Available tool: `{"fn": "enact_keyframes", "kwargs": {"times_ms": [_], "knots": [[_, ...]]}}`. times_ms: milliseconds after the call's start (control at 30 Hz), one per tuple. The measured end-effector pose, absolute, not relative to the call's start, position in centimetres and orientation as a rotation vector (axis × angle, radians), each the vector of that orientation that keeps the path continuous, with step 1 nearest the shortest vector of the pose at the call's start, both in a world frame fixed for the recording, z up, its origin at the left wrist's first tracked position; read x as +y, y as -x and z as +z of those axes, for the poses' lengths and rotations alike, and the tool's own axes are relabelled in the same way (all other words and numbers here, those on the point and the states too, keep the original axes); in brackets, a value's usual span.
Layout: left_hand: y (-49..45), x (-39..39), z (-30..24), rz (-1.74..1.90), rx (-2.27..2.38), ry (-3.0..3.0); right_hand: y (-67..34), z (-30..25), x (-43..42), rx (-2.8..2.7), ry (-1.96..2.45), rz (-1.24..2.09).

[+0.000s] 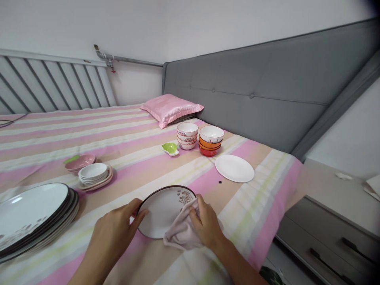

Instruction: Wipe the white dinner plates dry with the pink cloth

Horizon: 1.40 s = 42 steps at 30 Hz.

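A white plate (157, 209) with a dark rim and brown flower print is held tilted over the striped bed. My left hand (118, 221) grips its left edge, thumb on the face and fingers behind. At the right edge, my right hand (205, 221) is closed on a pale pink cloth (182, 229), which covers part of the plate's lower right face. A plain white plate (234, 168) lies flat on the bed beyond my right hand. To the left of my left hand sits a stack of large dark-rimmed plates (32, 211).
Two bowl stacks, one white (187, 136) and one mixed orange and red (210, 143), stand near a green leaf-shaped dish (170, 149). Small white dishes (93, 173) sit beside pink dishes (81, 162). A pink pillow (172, 107) lies by the grey headboard (252, 75); a drawer cabinet (323, 233) stands right.
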<state>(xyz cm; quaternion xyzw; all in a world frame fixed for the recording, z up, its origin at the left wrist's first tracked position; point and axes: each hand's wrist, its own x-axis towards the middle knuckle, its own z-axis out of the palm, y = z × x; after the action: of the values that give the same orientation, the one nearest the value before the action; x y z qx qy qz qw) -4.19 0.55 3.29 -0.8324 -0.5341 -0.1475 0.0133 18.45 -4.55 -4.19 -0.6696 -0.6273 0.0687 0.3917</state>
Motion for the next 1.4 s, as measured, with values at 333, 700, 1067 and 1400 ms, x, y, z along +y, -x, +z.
{"fn": "enact_keyframes", "kwargs": {"times_ms": [333,700,1067,1400], "knots": [[3.9,0.4,3.3,-0.440,-1.582,2.524,-18.0,-5.0,-5.0,-1.463,1.574,0.133],[2.2,-0.1,2.4,-0.304,-1.616,2.652,-18.7,-2.6,-5.7,-1.527,1.138,-0.253],[2.6,-1.4,3.7,-1.042,-1.361,2.700,-18.2,-3.0,-5.7,-1.535,1.212,-0.126],[3.6,-1.0,4.0,-0.980,-1.325,2.587,-18.0,-3.7,-5.6,-1.487,1.316,0.009]]}}
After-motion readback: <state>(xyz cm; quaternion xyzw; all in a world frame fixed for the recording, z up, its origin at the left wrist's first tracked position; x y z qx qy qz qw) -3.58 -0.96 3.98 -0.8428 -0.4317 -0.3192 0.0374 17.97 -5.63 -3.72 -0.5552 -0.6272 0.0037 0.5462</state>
